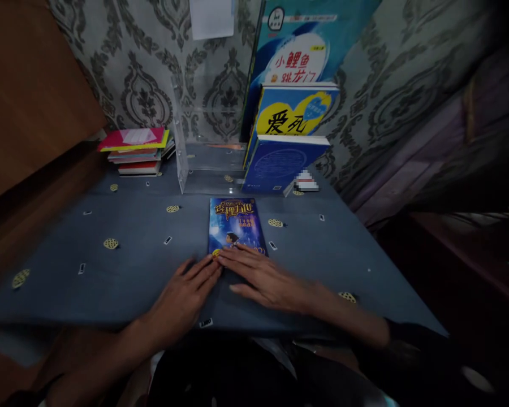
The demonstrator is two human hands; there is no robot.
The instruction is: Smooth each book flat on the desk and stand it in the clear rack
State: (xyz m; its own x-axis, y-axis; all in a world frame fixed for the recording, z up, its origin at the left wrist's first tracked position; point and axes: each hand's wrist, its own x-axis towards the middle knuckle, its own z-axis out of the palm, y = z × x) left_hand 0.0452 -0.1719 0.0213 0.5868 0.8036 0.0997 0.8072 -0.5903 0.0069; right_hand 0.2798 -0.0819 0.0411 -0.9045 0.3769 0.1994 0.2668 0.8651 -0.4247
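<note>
A blue-purple book (233,220) with gold lettering and a cartoon figure on its cover lies flat and closed in front of me. My right hand (263,277) rests with its fingers stretched out over the book's lower edge. Beside it, my left hand (195,282) reaches in from the left, its fingers extended and their tips at the book's lower left corner. The fingertips of both hands nearly meet there. Neither hand grips anything.
Behind the book stands a clear acrylic rack (182,152) with several upright books (284,164) at its right side. A stack of books (138,150) sits at the back left. A grey patterned cloth (139,277) covers the table. Wallpaper (148,85) rises behind.
</note>
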